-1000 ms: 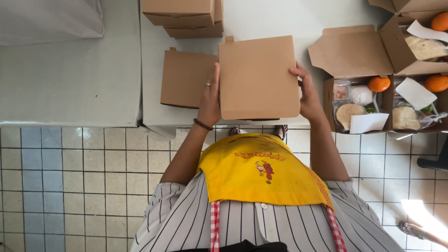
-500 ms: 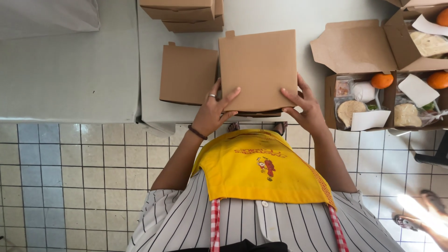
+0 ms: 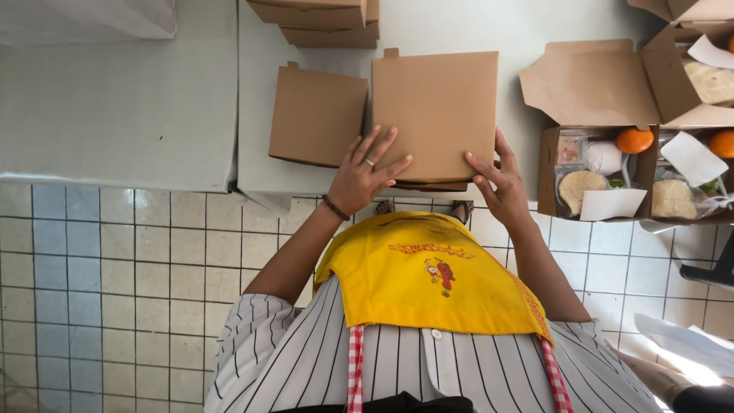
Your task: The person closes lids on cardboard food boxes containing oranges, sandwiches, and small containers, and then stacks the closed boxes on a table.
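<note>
A closed brown cardboard meal box (image 3: 436, 107) lies on the white table (image 3: 321, 187) in front of me. My left hand (image 3: 368, 172) rests flat on its near left corner, fingers spread, a ring on one finger and a dark band at the wrist. At the box's near right edge, my right hand (image 3: 495, 180) presses down with its fingers on the lid. A second closed brown box (image 3: 315, 115) sits just to the left, touching or nearly touching the first.
Stacked closed boxes (image 3: 321, 19) stand at the table's far edge. To the right is an open box (image 3: 596, 164) holding food packets and an orange, with another open box (image 3: 692, 164) beside it. Tiled floor (image 3: 115, 291) lies below; I wear a yellow apron.
The box was held up by its sides; it has come down flat onto the table, and both hands have slid to its near edge, now pressing on the lid.
</note>
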